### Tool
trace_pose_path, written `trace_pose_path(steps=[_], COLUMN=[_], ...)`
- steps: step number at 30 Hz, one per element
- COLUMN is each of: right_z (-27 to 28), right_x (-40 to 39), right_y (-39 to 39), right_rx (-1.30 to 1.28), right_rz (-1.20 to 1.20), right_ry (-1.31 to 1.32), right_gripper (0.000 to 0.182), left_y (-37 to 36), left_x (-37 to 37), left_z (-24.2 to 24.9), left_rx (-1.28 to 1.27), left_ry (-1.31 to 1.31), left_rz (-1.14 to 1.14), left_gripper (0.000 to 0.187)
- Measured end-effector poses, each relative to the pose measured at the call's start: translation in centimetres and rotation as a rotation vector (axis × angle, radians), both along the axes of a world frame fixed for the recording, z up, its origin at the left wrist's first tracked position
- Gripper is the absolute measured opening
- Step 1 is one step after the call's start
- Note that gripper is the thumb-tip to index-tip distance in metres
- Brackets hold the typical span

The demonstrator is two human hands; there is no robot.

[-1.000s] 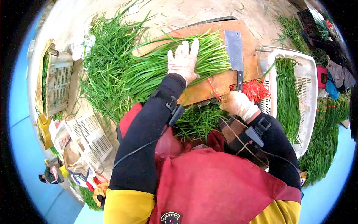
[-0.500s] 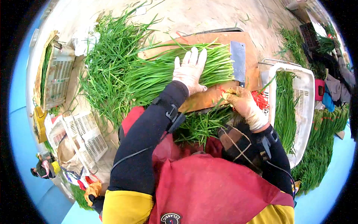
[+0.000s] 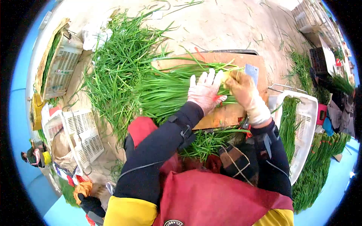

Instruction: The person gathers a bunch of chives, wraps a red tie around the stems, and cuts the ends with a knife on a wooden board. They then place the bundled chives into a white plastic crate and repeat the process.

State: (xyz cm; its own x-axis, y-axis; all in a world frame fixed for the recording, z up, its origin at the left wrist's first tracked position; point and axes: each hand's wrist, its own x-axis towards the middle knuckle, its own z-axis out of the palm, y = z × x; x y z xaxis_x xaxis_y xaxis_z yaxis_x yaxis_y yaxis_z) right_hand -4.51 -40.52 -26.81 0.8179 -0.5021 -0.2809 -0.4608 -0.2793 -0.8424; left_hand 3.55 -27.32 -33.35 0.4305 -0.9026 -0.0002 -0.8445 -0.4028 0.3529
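My left hand, in a pale thin glove, lies across a bunch of long green chives with its fingers spread. A bit of red tie shows by its thumb. At the cut end of the bunch is my right hand, also gloved, its fingers curled close to the left fingertips. What they grip, if anything, is hidden. The chives rest on a brown board. Behind the right hand a cleaver blade shows in part, its handle covered.
A loose heap of chives spreads to the left. On the right stands a white crate holding chives, with tied bunches beyond it. More crates sit at the left. Trimmings lie below the board.
My right hand has moved up and left from the board's lower edge to the bunch's cut end. My left hand stays on the chives. The view has shifted slightly.
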Motion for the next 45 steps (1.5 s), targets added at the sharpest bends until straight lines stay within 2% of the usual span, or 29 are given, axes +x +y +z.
trace_pose_path(steps=[1, 2, 4, 5, 12, 14, 15, 16, 18, 19, 21, 22, 24, 27, 30, 32, 34, 37, 40, 42, 43, 44, 45], right_z=[-1.6, -2.4, -3.3, -3.3, -7.2, -8.3, -9.4, -11.5, -11.7, -11.5, -9.9, -8.1, -4.2, -3.6, -2.2, -3.3, -3.6, -3.1, -2.0, -2.2, -2.5, -3.1, -4.1], right_x=[1.3, 2.8, 5.9, 7.5, 13.9, 14.8, 14.7, 14.0, 12.8, 12.1, 10.1, 9.3, 7.8, 4.9, 3.0, 1.9, 0.8, -0.1, -1.3, -1.7, -1.8, -2.1, -2.5], right_y=[-0.6, -1.2, -2.4, -2.8, -2.7, -2.9, -3.7, -4.7, -7.5, -7.9, -8.0, -7.2, -4.4, -1.7, -0.4, 0.0, 0.4, 1.3, 2.1, 2.3, 2.3, 2.3, 2.4], right_rx=[-0.123, -0.126, -0.425, -0.395, -0.478, -0.462, -0.500, -0.364, -0.302, -0.302, -0.011, -0.015, 0.019, -0.168, -0.320, -0.272, -0.222, -0.352, -0.480, -0.453, -0.432, -0.431, -0.408], right_rz=[0.009, 0.012, 0.131, 0.155, 0.155, 0.218, 0.184, 0.044, -0.008, -0.010, -0.188, -0.194, -0.036, 0.052, 0.055, 0.023, -0.005, 0.041, 0.051, 0.038, 0.027, 0.022, -0.084], right_ry=[-0.205, -0.209, -0.164, -0.009, 0.134, 0.314, 0.203, 0.006, 0.071, 0.070, 0.115, 0.111, 0.015, -0.169, -0.152, -0.211, -0.268, -0.355, -0.280, -0.257, -0.234, -0.235, -0.282], right_gripper=[0.023, 0.023, 0.025, 0.026, 0.033, 0.030, 0.026, 0.024, 0.020, 0.020, 0.023, 0.023, 0.020, 0.019, 0.018, 0.016, 0.015, 0.011, 0.009, 0.009, 0.009, 0.009, 0.010], left_y=[0.1, 0.1, 0.0, -0.1, -0.1, -0.1, 0.0, 0.1, 0.0, -0.1, -0.2, -0.2, -0.1, -0.1, -0.1, -0.3, -0.3, -0.7, -1.7, -2.7, -2.9, -3.0, -3.1], left_x=[-0.1, -0.1, 0.0, 0.1, 0.4, 0.5, 0.3, 0.5, 0.8, 1.0, 1.3, 1.4, 1.4, 1.7, 1.5, 1.1, 0.6, 0.8, 2.1, 3.3, 4.0, 4.5, 4.8], left_z=[-0.1, -0.1, 0.4, 0.9, -0.2, -0.1, -0.5, -0.2, 1.3, 2.0, 2.7, 3.0, 2.3, 2.2, 3.2, 3.9, 3.4, 3.2, 3.3, 3.8, 1.0, -1.7, -4.2], left_rx=[-0.020, -0.043, -0.064, -0.012, 0.053, 0.188, 0.075, 0.079, -0.096, -0.075, -0.038, 0.003, -0.095, -0.115, -0.111, -0.065, -0.212, -0.184, -0.090, 0.176, 0.100, 0.102, -0.027], left_ry=[-0.028, -0.059, -0.043, -0.004, 0.056, 0.001, -0.010, -0.009, 0.132, 0.149, 0.170, 0.194, 0.117, 0.025, 0.010, 0.061, -0.016, -0.081, -0.135, 0.015, 0.162, 0.159, 0.591], left_rz=[-0.002, -0.005, 0.005, -0.001, 0.005, -0.041, 0.005, 0.008, 0.065, 0.068, 0.063, 0.059, 0.087, 0.117, 0.133, 0.149, 0.162, 0.115, 0.037, -0.204, -0.236, -0.241, -0.159], left_gripper=[0.078, 0.075, 0.071, 0.071, 0.074, 0.075, 0.077, 0.077, 0.080, 0.083, 0.085, 0.086, 0.088, 0.087, 0.085, 0.089, 0.093, 0.091, 0.085, 0.089, 0.086, 0.086, 0.086])
